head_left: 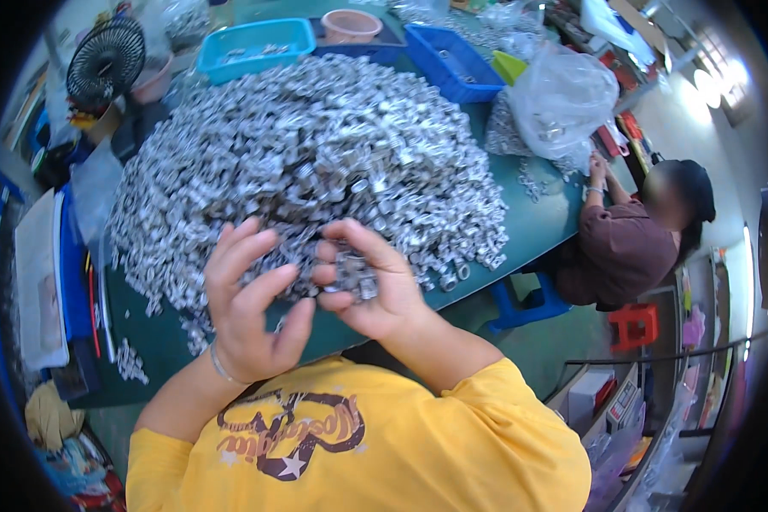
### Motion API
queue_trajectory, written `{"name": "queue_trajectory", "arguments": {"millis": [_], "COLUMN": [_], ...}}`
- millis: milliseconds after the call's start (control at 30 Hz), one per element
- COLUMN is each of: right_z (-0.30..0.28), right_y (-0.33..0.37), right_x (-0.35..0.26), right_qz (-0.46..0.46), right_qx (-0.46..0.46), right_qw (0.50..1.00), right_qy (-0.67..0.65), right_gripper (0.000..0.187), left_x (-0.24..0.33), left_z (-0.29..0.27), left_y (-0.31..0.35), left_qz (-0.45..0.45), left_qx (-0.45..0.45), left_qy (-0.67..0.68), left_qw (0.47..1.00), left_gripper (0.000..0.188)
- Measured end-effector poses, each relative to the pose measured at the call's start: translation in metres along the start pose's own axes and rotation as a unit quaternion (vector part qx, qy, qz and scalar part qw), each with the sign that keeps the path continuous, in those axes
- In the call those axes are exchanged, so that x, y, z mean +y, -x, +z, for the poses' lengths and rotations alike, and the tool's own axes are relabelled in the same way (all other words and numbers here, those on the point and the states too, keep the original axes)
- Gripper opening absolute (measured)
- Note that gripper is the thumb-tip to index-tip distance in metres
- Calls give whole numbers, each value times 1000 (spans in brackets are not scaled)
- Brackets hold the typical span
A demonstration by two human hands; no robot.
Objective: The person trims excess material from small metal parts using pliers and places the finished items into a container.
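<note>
A large heap of small silvery metal parts [316,128] covers much of the green table in front of me. My right hand [390,286] is cupped at the heap's near edge, its fingers curled around several small metal parts [358,280] that lie in the palm. Facing it, my left hand [246,303] has its fingers spread and bent, with nothing visible between them. A short gap separates the two hands. Some parts of the heap behind the fingers are hidden.
Behind the heap stand a turquoise tray [256,49], a pink bowl [352,26] and a blue basket [454,64]. A black fan [105,61] is at far left. On the right, a person [636,239] works beside a clear plastic bag [565,98]; blue [529,303] and red stools [634,326] stand nearby.
</note>
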State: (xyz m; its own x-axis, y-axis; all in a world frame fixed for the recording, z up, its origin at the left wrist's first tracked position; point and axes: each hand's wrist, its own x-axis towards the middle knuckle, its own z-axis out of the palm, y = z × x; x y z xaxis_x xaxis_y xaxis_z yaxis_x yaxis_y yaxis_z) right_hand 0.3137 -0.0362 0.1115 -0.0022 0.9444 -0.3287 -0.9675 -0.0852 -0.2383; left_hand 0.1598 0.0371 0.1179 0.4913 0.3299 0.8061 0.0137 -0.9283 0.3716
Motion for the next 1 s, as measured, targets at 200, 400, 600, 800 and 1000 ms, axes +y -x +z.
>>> {"name": "queue_trajectory", "arguments": {"millis": [200,400,600,800,1000], "right_z": [0,14,-8,-54,-84], "right_y": [30,35,20,10,11], "right_x": [-203,-451,-487,-515,-534], "right_qz": [-457,-543,-538,-504,-135], "right_qx": [156,276,363,424,609], "right_qw": [820,771,752,672,197], "right_qy": [306,185,116,339,757], "right_gripper": [16,24,41,43,28], "left_x": [-12,-11,-6,-7,-1], "left_z": [-14,-19,-21,-17,-13], "left_y": [31,54,58,58,51], "left_qz": [-102,-236,-298,-333,-328], "left_qx": [-20,5,4,-10,-21], "left_qy": [-26,-10,-43,-22,-50], "left_qw": [994,972,954,943,943], "left_gripper": [24,19,16,15,10]}}
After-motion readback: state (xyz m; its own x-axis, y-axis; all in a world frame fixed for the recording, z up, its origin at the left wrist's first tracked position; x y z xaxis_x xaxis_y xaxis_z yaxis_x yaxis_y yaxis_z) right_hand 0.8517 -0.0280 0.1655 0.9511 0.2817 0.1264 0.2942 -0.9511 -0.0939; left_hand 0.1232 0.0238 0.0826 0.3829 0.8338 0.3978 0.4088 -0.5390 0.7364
